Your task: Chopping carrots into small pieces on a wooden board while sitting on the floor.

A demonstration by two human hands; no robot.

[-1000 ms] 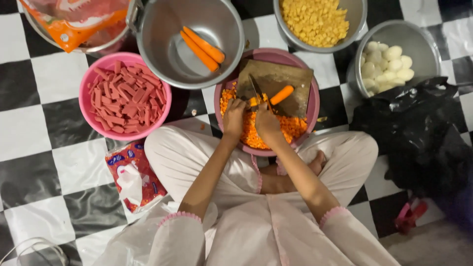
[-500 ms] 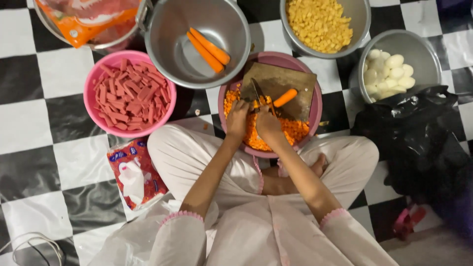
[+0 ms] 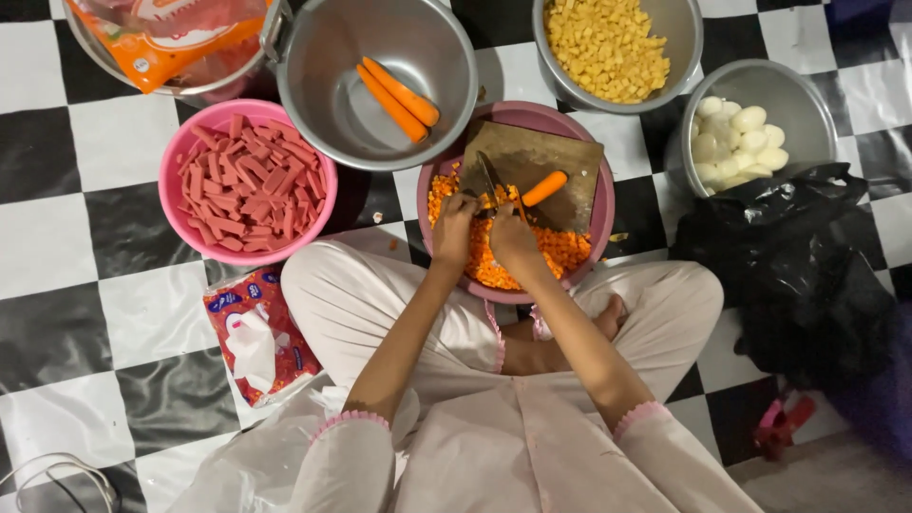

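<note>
- My left hand (image 3: 453, 226) grips the knife (image 3: 492, 182); its blade could nick fingers beside it.
- My right hand (image 3: 513, 233), closed, pins carrot (image 3: 543, 188) at two o'clock; it may roll.

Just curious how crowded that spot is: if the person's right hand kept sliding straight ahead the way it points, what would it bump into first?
Probably the carrot piece on the wooden cutting board, just ahead of the right hand. Beyond it comes the rim of the pink basin. Depth is hard to judge from above.
</note>
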